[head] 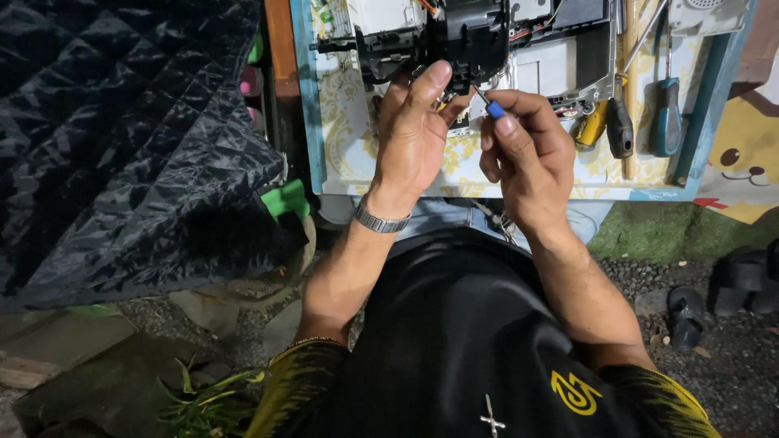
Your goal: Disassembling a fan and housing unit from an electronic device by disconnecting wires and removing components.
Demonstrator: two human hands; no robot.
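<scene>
The person is in the middle of working a screw or small fastener on a black plastic assembly [475, 36] that sits at the far edge of a small table [341, 122] covered in a pale cloth with a yellow pattern and blue border. The left hand [414, 134] reaches up and braces the black part, its thumb and fingers spread and pressed against its lower edge, a metal watch [381, 219] on the wrist. The right hand [523, 150] is closed around a small blue-handled screwdriver [490, 105], pinched between thumb and fingertips, its thin tip angled up and left into the underside of the black part — just where the left thumb steadies it. As I judge it, the step is loosening or tightening something hidden under the part (the fastener itself cannot be seen), and the next move calls for keeping the tip seated and the part held firm while the handle is twisted between the fingers. Beyond the black part lies an opened grey-and-white device [560, 49] with wires showing. To the right on the cloth lie other tools — a yellow-handled tool [591, 126], a black-handled one [621, 130] and a teal-handled screwdriver [669, 118]. At the far right edge there is a cartoon animal picture [742, 158] in yellow and brown; no readable labels or packages stand out.
</scene>
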